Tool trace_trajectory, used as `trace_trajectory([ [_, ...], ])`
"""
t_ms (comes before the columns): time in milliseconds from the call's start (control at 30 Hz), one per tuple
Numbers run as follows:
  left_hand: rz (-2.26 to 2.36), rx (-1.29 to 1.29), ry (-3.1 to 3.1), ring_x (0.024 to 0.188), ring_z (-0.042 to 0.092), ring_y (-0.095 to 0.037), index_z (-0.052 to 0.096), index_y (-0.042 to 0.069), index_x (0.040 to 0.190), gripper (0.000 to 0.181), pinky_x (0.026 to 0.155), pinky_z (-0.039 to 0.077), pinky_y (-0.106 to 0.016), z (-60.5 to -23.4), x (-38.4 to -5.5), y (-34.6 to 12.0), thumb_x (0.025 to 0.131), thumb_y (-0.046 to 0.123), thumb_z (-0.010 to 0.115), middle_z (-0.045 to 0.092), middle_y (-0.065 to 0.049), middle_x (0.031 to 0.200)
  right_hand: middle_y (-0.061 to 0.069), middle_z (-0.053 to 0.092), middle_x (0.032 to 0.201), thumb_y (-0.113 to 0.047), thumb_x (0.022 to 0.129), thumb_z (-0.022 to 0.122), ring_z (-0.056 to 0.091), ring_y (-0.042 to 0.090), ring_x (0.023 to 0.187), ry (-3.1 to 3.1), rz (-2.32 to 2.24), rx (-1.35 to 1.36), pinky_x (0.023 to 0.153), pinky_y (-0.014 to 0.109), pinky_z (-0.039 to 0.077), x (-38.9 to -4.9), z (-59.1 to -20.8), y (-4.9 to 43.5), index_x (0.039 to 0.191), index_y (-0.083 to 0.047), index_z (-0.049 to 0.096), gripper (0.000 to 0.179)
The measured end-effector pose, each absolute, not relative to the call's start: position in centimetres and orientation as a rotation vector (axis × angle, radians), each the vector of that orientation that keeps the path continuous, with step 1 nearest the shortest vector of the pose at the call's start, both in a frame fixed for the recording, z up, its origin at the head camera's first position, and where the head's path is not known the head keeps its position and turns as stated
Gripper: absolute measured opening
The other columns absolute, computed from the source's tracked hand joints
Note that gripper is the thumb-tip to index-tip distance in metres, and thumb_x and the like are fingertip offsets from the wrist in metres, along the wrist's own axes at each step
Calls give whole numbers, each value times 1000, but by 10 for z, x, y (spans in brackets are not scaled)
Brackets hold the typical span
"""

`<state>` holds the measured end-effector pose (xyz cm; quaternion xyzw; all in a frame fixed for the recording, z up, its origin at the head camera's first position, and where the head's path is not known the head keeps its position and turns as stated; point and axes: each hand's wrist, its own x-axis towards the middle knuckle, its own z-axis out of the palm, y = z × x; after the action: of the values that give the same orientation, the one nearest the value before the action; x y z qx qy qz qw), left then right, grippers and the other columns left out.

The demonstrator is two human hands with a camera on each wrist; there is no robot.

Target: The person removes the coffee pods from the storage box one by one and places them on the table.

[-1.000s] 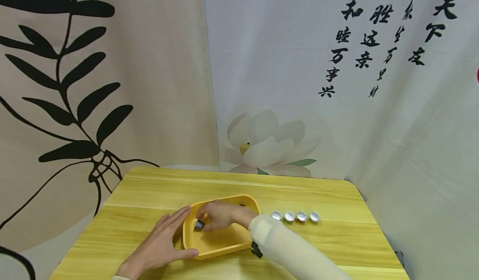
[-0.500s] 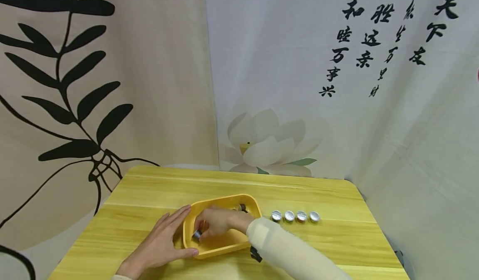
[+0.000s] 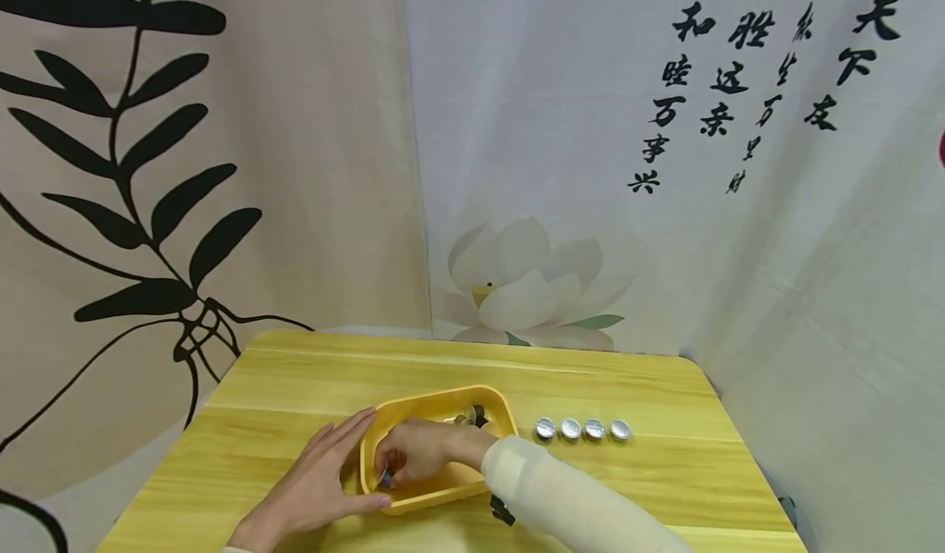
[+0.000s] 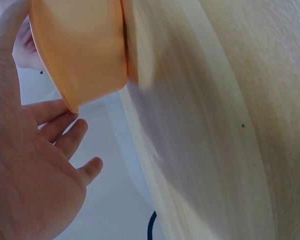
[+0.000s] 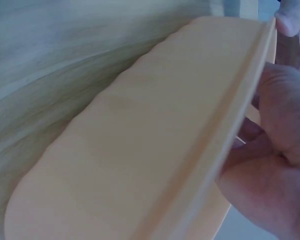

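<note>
Spreading my left hand (image 3: 325,473) at the left end of the yellow, rounded-rectangular tray (image 3: 435,500), I touch its rim with straight fingers. Just inside that end, a small, dark, round piece (image 3: 386,478) sits pinched between the thumb and curled fingers of my right hand (image 3: 421,452). Further right, dark round pieces (image 3: 480,413) lie inside; beyond, four silvery discs (image 3: 570,429) line the wood-grained table (image 3: 664,479).
</note>
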<state>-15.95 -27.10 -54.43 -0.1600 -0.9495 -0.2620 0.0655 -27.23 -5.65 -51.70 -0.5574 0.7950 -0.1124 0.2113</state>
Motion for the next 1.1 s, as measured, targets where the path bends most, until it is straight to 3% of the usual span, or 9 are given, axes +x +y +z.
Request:
trace_trajectory([
  [300, -799, -479, -2868, 160, 52, -47, 43, 9, 174, 125, 129, 35, -81, -545, -160, -272, 82, 80, 87, 45, -13, 181, -13, 81, 108, -12, 103, 83, 65, -10, 92, 2162, -322, -1538, 86, 5, 54, -272, -516, -55, 122, -18, 80, 20],
  [1100, -810, -463, -2879, 161, 51, -47, 43, 8, 174, 125, 129, 35, -81, -544, -158, -271, 82, 81, 87, 46, -12, 181, -9, 85, 103, -17, 100, 87, 65, -10, 85, 2288, -408, -1427, 78, 6, 54, -274, -514, -50, 107, -17, 84, 7],
])
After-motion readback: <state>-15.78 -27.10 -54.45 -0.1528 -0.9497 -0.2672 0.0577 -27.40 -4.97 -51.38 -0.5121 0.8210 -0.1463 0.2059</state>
